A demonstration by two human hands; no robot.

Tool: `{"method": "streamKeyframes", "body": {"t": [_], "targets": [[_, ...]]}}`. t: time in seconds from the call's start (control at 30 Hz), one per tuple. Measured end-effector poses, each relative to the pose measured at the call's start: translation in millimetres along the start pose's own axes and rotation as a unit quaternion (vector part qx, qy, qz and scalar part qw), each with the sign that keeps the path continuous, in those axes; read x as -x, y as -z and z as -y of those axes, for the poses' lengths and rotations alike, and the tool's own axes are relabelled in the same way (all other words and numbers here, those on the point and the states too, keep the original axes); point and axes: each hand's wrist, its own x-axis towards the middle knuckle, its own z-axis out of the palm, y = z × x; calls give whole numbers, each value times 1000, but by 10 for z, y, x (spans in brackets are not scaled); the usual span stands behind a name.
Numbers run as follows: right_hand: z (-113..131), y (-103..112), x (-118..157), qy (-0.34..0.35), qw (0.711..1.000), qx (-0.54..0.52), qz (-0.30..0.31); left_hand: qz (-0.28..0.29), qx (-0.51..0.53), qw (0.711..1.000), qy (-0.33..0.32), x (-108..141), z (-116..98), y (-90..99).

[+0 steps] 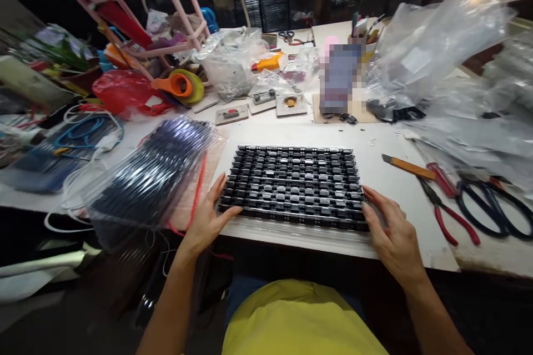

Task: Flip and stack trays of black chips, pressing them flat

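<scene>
A clear plastic tray [291,226] filled with rows of small black parts [293,183] lies on the white table in front of me. My left hand [210,216] grips its left edge, with the thumb on the near corner and the fingers along the side. At the opposite end, my right hand [391,227] holds the right edge between thumb and fingers. Left of the tray, a plastic-wrapped stack of dark trays [145,172] rests at a slant, with a red strap beside it.
To the right are a cutter knife [408,166], a red-handled screwdriver [442,179], red-handled pliers [447,211] and large scissors [483,208]. Clear plastic bags [437,55] pile up at the back right. A pink rack [179,0], orange tape dispenser [179,86] and white cable [69,194] are on the left.
</scene>
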Motion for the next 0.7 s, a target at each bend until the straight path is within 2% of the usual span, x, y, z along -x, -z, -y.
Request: {"method": "streamKeyframes", "body": {"t": [0.13,0.3,0.47,0.7], "targets": [[10,3,22,7,1000,5,3,41,-33,999,-13,63,33,64],[41,1,23,58,997,38,17,53,-59,996,-33,104,76,80],[41,-2,22,106,989,90,50,26,-77,996,-40,122,79,47],[18,-9,23,139,975,147,93,-2,-79,996,-40,121,89,24]]}}
